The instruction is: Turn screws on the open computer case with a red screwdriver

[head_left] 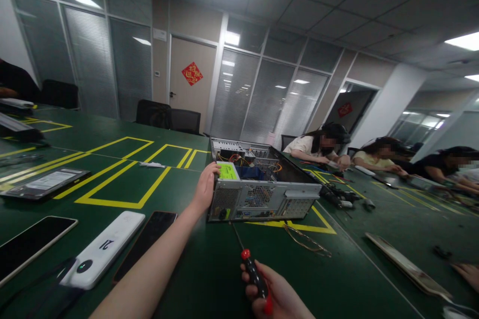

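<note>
Left hand (205,188) on near-left corner of computer case (267,194), on tabletop (209,269); cannot tell how firmly clamped. Right hand (264,289) clamped round screwdriver (255,275), hands well apart. Tip near case's lower rear edge; contact unclear to me. I judge opening done: top off, insides exposed. Left inside: wiring (277,166), power-supply box (226,198). White device (108,244) reads "21". I can't read green label (228,171), hard drive (52,182) label, red sign's (192,74) gold characters.
</note>
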### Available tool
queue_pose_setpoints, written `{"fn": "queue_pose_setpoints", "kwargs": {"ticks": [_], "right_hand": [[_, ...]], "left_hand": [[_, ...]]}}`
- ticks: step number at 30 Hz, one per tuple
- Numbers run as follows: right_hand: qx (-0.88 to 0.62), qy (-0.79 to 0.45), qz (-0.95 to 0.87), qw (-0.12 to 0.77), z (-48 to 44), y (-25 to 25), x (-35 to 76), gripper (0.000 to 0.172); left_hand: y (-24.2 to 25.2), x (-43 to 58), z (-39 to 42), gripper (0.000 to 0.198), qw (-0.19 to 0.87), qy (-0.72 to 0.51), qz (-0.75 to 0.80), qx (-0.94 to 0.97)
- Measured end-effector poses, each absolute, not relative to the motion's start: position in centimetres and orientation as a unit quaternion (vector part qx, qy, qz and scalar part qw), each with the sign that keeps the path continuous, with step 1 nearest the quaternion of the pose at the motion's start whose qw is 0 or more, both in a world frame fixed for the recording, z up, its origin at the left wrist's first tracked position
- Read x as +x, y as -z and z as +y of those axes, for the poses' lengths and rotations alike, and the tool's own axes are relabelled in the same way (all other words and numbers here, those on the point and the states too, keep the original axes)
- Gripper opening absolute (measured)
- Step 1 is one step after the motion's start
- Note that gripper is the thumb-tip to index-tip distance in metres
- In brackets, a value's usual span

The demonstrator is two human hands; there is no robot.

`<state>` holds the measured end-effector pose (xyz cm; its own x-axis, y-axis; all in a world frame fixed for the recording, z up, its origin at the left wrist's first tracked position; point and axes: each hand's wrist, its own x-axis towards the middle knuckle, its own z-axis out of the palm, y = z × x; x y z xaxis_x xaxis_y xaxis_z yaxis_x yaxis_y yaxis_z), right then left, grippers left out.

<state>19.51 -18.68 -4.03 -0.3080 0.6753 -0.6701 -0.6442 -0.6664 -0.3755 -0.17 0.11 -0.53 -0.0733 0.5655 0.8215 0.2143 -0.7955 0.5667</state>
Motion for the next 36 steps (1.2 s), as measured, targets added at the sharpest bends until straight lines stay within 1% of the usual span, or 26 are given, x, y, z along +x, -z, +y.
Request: {"fn": "queue_pose_setpoints", "kwargs": {"ticks": [3,5,8,11,14,17,20,22,25,27,30,33,36], "right_hand": [[-0.423,-0.793,-0.002,0.438,-18.6,3.4,19.7,0.032],[-0.435,-0.786,0.003,0.439,-18.6,2.9,19.7,0.029],[-0.458,-0.784,0.006,0.42,-18.7,2.5,19.3,0.023],[-0.497,-0.768,-0.019,0.403,-18.8,2.6,19.0,0.029],[-0.521,-0.76,-0.069,0.383,-18.8,2.9,18.8,0.031],[-0.503,-0.777,-0.084,0.369,-18.8,3.1,19.0,0.032],[-0.475,-0.781,-0.063,0.399,-18.7,3.1,19.4,0.034],[-0.47,-0.779,-0.056,0.411,-18.7,3.0,19.6,0.032],[-0.477,-0.777,-0.057,0.406,-18.8,2.9,19.5,0.027],[-0.488,-0.773,-0.055,0.402,-18.9,2.9,19.4,0.027],[-0.496,-0.775,-0.055,0.388,-19.0,2.9,19.2,0.031],[-0.468,-0.803,-0.072,0.362,-19.0,3.1,19.3,0.035],[-0.437,-0.814,-0.079,0.374,-19.0,3.3,19.7,0.04]], "left_hand": [[0.5,-0.2,0.1,0.04,0.131,-0.673,0.29,0.668],[0.4,-0.2,0.0,0.04,0.131,-0.674,0.288,0.667],[0.3,-0.2,0.0,0.04,0.129,-0.674,0.289,0.667],[0.4,-0.2,0.1,0.04,0.126,-0.673,0.29,0.669],[0.5,-0.2,0.1,0.04,0.126,-0.672,0.289,0.67],[0.5,-0.2,0.2,0.04,0.125,-0.672,0.288,0.671],[0.5,-0.2,0.1,0.04,0.126,-0.673,0.286,0.67],[0.4,-0.2,0.1,0.039,0.127,-0.674,0.285,0.67],[0.5,-0.2,0.1,0.039,0.129,-0.675,0.286,0.668],[0.5,-0.2,0.2,0.04,0.129,-0.677,0.286,0.666],[0.5,-0.2,0.2,0.039,0.13,-0.677,0.286,0.666],[0.4,-0.2,0.1,0.039,0.131,-0.673,0.287,0.669],[0.3,-0.2,0.0,0.04,0.13,-0.672,0.29,0.669]]}}
